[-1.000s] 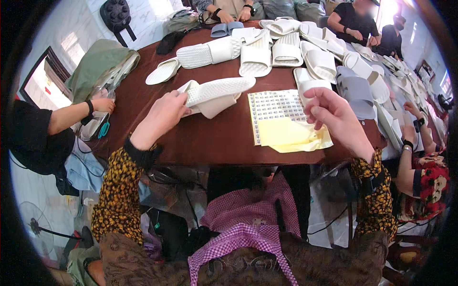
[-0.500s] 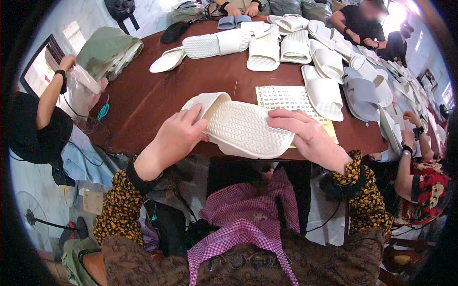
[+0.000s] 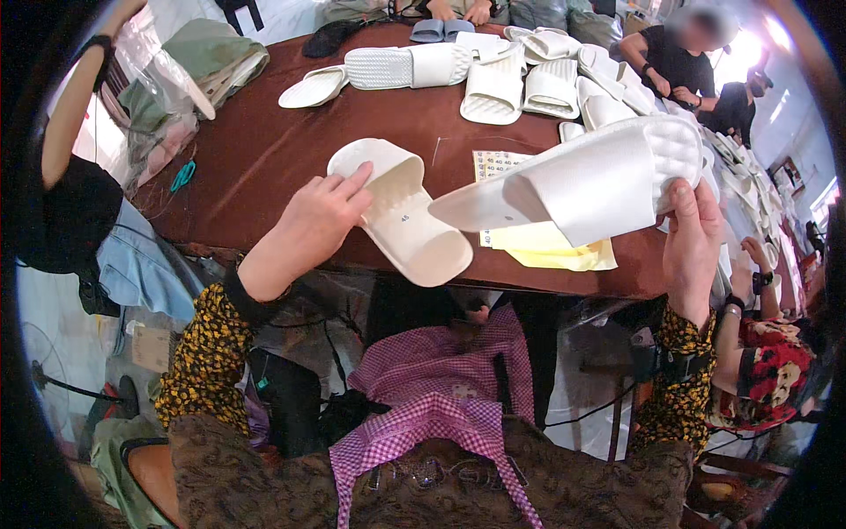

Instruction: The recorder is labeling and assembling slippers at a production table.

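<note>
**Two white slippers, one in each hand**

The left hand [image 3: 315, 222] reaches forward from a patterned sleeve, fingers loosely curled around the strap of a white slipper [image 3: 401, 212] that lies sole-down at the near edge of the brown table [image 3: 256, 150]. The right hand [image 3: 692, 236] is raised to the right, fingers closed around the heel of a second white slipper [image 3: 582, 181], held tilted above the table, toe pointing left. A yellow sheet [image 3: 551, 251] lies beneath it. More slippers [image 3: 493, 84] crowd the far side.
</note>
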Action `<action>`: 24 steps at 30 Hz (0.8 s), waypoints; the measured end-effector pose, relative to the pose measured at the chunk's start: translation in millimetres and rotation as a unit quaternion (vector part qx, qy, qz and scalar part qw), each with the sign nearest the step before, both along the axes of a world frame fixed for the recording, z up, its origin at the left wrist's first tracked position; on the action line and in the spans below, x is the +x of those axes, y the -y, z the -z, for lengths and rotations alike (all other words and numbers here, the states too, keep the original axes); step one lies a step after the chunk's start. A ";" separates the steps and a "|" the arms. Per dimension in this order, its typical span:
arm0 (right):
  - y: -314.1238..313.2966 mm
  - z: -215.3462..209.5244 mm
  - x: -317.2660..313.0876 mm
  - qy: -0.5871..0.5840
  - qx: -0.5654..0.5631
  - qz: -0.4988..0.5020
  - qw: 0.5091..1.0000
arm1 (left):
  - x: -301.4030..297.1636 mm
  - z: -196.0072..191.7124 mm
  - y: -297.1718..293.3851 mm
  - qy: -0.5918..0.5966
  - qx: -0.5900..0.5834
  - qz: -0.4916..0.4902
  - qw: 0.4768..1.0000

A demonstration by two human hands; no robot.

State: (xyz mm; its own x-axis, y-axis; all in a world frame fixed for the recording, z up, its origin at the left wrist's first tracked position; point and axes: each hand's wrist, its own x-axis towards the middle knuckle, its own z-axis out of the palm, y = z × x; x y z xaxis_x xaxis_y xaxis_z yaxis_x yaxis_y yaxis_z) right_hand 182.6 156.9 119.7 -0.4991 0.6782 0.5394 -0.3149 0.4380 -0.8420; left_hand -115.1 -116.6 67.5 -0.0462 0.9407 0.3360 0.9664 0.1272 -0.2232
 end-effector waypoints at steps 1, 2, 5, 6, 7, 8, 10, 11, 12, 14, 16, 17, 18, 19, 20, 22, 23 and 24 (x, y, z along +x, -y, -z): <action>3.8 -4.5 -1.1 0.013 -0.008 0.022 1.000 | -2.1 -0.4 0.7 -0.019 -0.004 -0.010 1.000; 3.1 -6.2 -0.9 0.013 -0.006 0.022 1.000 | -3.9 -1.2 2.2 -0.039 -0.008 -0.021 0.999; -2.2 -12.1 -5.5 0.060 -0.022 0.037 0.997 | -11.5 -1.1 7.4 -0.048 -0.005 -0.076 0.996; -3.4 -14.4 -11.1 0.065 -0.054 0.031 0.996 | -9.8 -1.3 7.0 -0.048 -0.004 -0.074 0.996; -4.7 -17.0 -18.3 0.070 -0.087 0.025 0.993 | -5.6 -3.2 8.5 -0.014 0.015 -0.074 0.997; -6.0 -19.0 -28.4 0.071 -0.087 0.028 0.993 | -1.2 -5.3 9.7 0.021 0.033 -0.073 0.997; -9.2 -22.2 -48.8 0.035 -0.094 -0.001 0.995 | 14.7 -11.4 9.6 0.078 0.055 -0.026 0.995; -13.4 -22.5 -59.7 0.037 -0.094 0.000 0.995 | 22.5 -12.0 9.7 0.135 0.077 0.014 0.988; -17.9 -23.0 -66.3 0.058 -0.072 -0.018 0.996 | 29.9 -11.7 8.0 0.136 0.076 0.020 0.988; -29.1 -21.2 -80.7 0.081 -0.051 -0.035 0.995 | 45.4 -10.9 6.7 0.192 0.055 0.045 0.979; -39.2 -19.9 -90.5 0.152 -0.011 -0.083 0.985 | 60.4 -14.4 5.4 0.218 0.040 0.057 0.974; -39.7 -16.4 -100.7 0.150 -0.006 -0.083 0.985 | 63.8 -9.7 5.5 0.235 0.047 0.073 0.968; -39.5 -15.3 -107.1 0.151 -0.007 -0.083 0.985 | 66.2 -5.0 4.5 0.252 0.053 0.090 0.962; -38.0 -14.5 -112.6 0.156 0.002 -0.096 0.983 | 67.8 -0.2 1.9 0.248 0.064 0.107 0.961; -34.6 -13.5 -120.0 0.161 0.010 -0.114 0.980 | 72.3 1.0 2.3 0.249 0.063 0.103 0.961; -24.7 -13.7 -131.8 0.165 0.000 -0.111 0.980 | 81.8 0.8 2.2 0.268 0.064 0.109 0.955; -13.1 -20.8 -132.5 0.160 -0.017 -0.124 0.979 | 84.1 -0.3 0.7 0.272 0.058 0.114 0.954; -7.1 -23.7 -132.3 0.155 -0.034 -0.137 0.978 | 85.4 2.2 -0.2 0.273 0.056 0.114 0.954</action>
State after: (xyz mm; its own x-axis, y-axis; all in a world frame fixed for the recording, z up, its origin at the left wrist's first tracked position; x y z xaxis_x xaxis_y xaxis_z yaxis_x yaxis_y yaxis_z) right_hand 50.4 164.0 143.4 -0.7992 0.5254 0.2919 -0.1376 0.3128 -0.9398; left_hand -29.7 -116.3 65.3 -0.0415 0.9069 0.4193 0.9401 -0.1067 0.3237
